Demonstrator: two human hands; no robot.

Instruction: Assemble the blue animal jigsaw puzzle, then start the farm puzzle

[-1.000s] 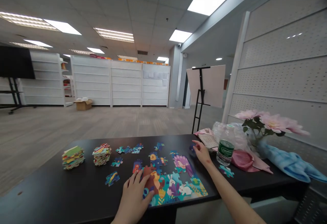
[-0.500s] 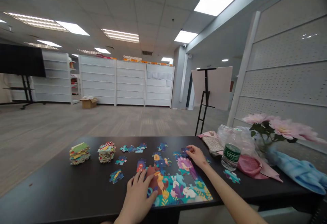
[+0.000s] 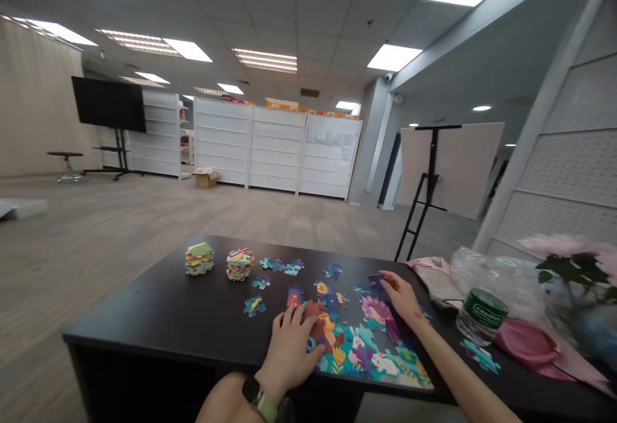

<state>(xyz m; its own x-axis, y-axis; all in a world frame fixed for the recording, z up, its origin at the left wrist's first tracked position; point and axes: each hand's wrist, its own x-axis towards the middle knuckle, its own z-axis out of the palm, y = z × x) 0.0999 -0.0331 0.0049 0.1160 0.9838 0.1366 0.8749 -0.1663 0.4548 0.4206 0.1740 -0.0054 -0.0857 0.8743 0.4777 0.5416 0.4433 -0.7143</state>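
A partly joined jigsaw puzzle [image 3: 347, 359] with rabbits, plants and a brown animal lies at the table's near edge. My left hand [image 3: 292, 346] rests palm down on its left side, fingers spread, fingertips by a red and blue piece [image 3: 295, 296]. At the puzzle's upper right, my right hand [image 3: 402, 297] has its thumb and fingers closed on a dark blue puzzle piece [image 3: 375, 284], just above the section with the purple animal [image 3: 376, 310]. A joined group of pieces with a lion's face [image 3: 330, 294] sits between the hands.
Two stacks of pieces [image 3: 199, 260] [image 3: 240, 264] stand on the dark table [image 3: 159, 307]. Loose pieces [image 3: 254, 306] lie beside them. At right are a water bottle [image 3: 482, 315], pink cloth [image 3: 530, 349], plastic wrapping and flowers [image 3: 573, 262]. An easel [image 3: 429, 185] stands beyond.
The view has turned left and tilted, so the table's left edge and a watch on my left wrist now show. Both hands keep about the same places on the puzzle.
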